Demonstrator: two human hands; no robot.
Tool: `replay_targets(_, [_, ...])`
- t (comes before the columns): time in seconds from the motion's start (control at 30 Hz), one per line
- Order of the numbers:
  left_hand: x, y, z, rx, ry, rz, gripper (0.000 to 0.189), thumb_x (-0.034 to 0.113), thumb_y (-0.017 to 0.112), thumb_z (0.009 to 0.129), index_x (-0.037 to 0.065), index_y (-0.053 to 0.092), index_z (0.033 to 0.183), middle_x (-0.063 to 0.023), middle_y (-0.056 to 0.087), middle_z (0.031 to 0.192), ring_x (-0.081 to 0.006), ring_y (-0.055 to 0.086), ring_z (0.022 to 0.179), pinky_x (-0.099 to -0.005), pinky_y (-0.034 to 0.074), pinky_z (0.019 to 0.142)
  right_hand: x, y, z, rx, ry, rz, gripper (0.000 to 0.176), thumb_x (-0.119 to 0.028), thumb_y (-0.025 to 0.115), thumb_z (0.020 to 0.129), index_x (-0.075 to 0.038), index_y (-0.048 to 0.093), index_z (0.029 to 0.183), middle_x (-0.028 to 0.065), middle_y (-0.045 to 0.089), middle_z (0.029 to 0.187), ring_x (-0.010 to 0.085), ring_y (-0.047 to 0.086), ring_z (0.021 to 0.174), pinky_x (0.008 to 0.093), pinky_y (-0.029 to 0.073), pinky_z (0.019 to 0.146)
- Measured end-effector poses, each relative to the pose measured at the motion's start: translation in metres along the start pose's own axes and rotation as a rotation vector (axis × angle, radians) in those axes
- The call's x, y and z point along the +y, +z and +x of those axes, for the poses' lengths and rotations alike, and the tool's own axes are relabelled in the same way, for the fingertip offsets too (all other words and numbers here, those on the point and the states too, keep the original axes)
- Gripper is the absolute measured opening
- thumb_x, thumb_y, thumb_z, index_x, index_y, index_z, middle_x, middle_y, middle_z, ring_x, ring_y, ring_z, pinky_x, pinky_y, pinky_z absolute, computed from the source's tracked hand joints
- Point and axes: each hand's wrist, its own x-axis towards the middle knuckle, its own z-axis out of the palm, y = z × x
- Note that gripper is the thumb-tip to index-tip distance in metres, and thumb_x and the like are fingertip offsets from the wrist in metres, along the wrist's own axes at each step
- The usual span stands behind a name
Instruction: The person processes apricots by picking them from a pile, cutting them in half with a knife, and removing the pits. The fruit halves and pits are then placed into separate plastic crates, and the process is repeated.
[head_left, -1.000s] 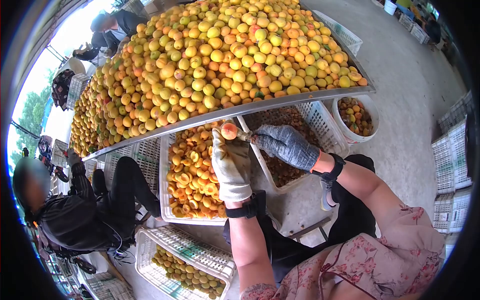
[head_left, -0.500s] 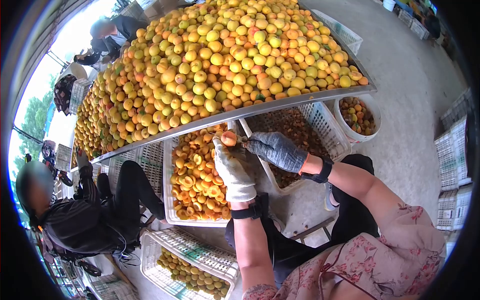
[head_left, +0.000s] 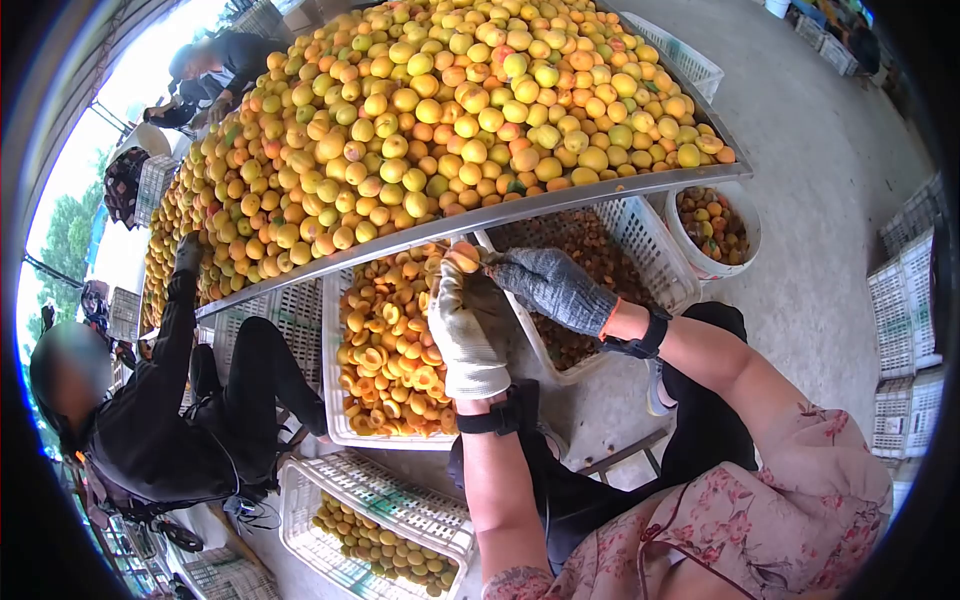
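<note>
My left hand point(head_left: 462, 335), in a white glove, is closed round an apricot point(head_left: 462, 257) just below the steel table edge. Against that apricot are the fingers of my right hand point(head_left: 552, 287), in a grey knitted glove; they are closed, and what they hold is too small to make out. The apricot's orange side faces up. Beneath my left hand is a white crate point(head_left: 331, 385) of halved apricots point(head_left: 385, 355). Under my right hand stands another white crate point(head_left: 640, 232), with brown apricot pits point(head_left: 575, 240) in it.
Whole apricots point(head_left: 400, 130) are heaped on a steel-edged table point(head_left: 500, 216). A white bucket point(head_left: 757, 232) of fruit stands at right. A crate point(head_left: 400, 500) with green-yellow fruit sits lower left. One co-worker point(head_left: 150, 420) sits at left, another point(head_left: 225, 65) behind the heap. Stacked crates point(head_left: 905, 310) line the right.
Both my hands have shifted slightly, with the apricot turned a little between them. The co-worker at left has stretched an arm up onto the heap.
</note>
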Motion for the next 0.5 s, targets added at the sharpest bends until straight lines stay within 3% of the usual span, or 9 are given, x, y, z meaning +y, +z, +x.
replay_targets(0.07, [-0.008, -0.007, 0.002, -0.036, -0.036, -0.042, 0.029, 0.026, 0.045, 0.1, 0.002, 0.06, 0.106, -0.001, 0.062, 0.09, -0.0061, 0.055, 0.077, -0.0179, 0.045, 0.067, 0.008, 0.003, -0.002, 0.079, -0.264, -0.146, 0.032, -0.028, 0.057, 0.093, 0.002, 0.064, 0.101, 0.0167, 0.065, 0.078, 0.0282, 0.058, 0.065, 0.0366, 0.046, 0.065])
replay_targets(0.1, [-0.005, -0.003, 0.001, -0.054, -0.055, -0.064, 0.031, 0.029, 0.044, 0.101, 0.003, 0.06, 0.103, -0.0002, 0.061, 0.087, -0.0063, 0.053, 0.074, -0.0184, 0.045, 0.064, 0.007, 0.002, -0.003, 0.08, -0.261, -0.148, 0.032, -0.028, 0.057, 0.093, 0.002, 0.064, 0.101, 0.0167, 0.065, 0.078, 0.0282, 0.058, 0.065, 0.0366, 0.046, 0.065])
replay_targets(0.13, [0.003, -0.002, -0.001, -0.062, -0.133, -0.17, 0.035, 0.034, 0.042, 0.101, 0.004, 0.06, 0.101, -0.0033, 0.062, 0.09, -0.0103, 0.056, 0.081, -0.0249, 0.046, 0.073, 0.003, 0.001, -0.003, 0.062, -0.176, -0.113, 0.031, -0.028, 0.057, 0.093, 0.002, 0.064, 0.1, 0.0167, 0.065, 0.078, 0.028, 0.06, 0.067, 0.037, 0.046, 0.065])
replay_targets(0.2, [0.015, 0.013, -0.008, -0.06, -0.161, -0.191, 0.036, 0.035, 0.042, 0.1, 0.004, 0.06, 0.103, -0.0046, 0.062, 0.091, -0.012, 0.056, 0.084, -0.0274, 0.047, 0.076, -0.001, -0.002, -0.002, 0.047, -0.095, -0.078, 0.031, -0.028, 0.057, 0.092, 0.001, 0.065, 0.099, 0.0168, 0.066, 0.078, 0.0277, 0.061, 0.069, 0.0374, 0.046, 0.066])
replay_targets(0.23, [0.019, 0.018, -0.009, -0.056, -0.19, -0.21, 0.038, 0.037, 0.042, 0.1, 0.004, 0.06, 0.105, -0.0059, 0.061, 0.093, -0.0138, 0.057, 0.087, -0.0299, 0.047, 0.079, -0.002, -0.005, -0.002, 0.004, 0.042, -0.031, 0.029, -0.027, 0.058, 0.093, 0.0, 0.065, 0.101, 0.0086, 0.062, 0.075, 0.0176, 0.055, 0.066, 0.0318, 0.044, 0.061])
replay_targets(0.27, [0.011, 0.012, -0.002, 0.026, -0.145, -0.151, 0.042, 0.041, 0.04, 0.098, 0.006, 0.056, 0.116, -0.0088, 0.061, 0.104, -0.0197, 0.059, 0.09, -0.0347, 0.048, 0.078, -0.002, -0.007, -0.002, -0.041, 0.18, 0.016, 0.027, -0.025, 0.058, 0.094, -0.001, 0.064, 0.103, 0.0005, 0.059, 0.071, 0.0076, 0.049, 0.063, 0.0262, 0.041, 0.056])
replay_targets(0.4, [0.014, 0.017, -0.005, 0.048, -0.016, 0.073, 0.036, 0.033, 0.046, 0.099, 0.002, 0.06, 0.11, -0.0063, 0.061, 0.098, -0.0158, 0.059, 0.088, -0.0279, 0.048, 0.079, 0.006, -0.004, -0.001, -0.003, 0.134, -0.08, 0.027, -0.024, 0.059, 0.093, 0.0, 0.064, 0.103, 0.0067, 0.063, 0.075, 0.0114, 0.052, 0.065, 0.0302, 0.044, 0.059])
replay_targets(0.47, [0.006, 0.009, 0.002, 0.018, 0.047, -0.001, 0.034, 0.031, 0.046, 0.099, 0.001, 0.061, 0.106, -0.0046, 0.061, 0.094, -0.0137, 0.058, 0.083, -0.0249, 0.046, 0.075, 0.013, 0.0, -0.002, 0.095, -0.173, -0.217, 0.027, -0.025, 0.06, 0.092, 0.0, 0.065, 0.101, 0.0108, 0.063, 0.075, 0.0136, 0.051, 0.063, 0.0324, 0.044, 0.059])
replay_targets(0.5, [0.003, 0.004, 0.003, 0.021, 0.047, -0.001, 0.034, 0.031, 0.046, 0.099, 0.001, 0.061, 0.106, -0.0046, 0.061, 0.094, -0.0137, 0.058, 0.083, -0.0249, 0.046, 0.075, 0.015, 0.0, -0.001, 0.092, -0.172, -0.216, 0.027, -0.025, 0.06, 0.092, 0.0, 0.065, 0.101, 0.0108, 0.063, 0.075, 0.0136, 0.051, 0.063, 0.0324, 0.044, 0.059])
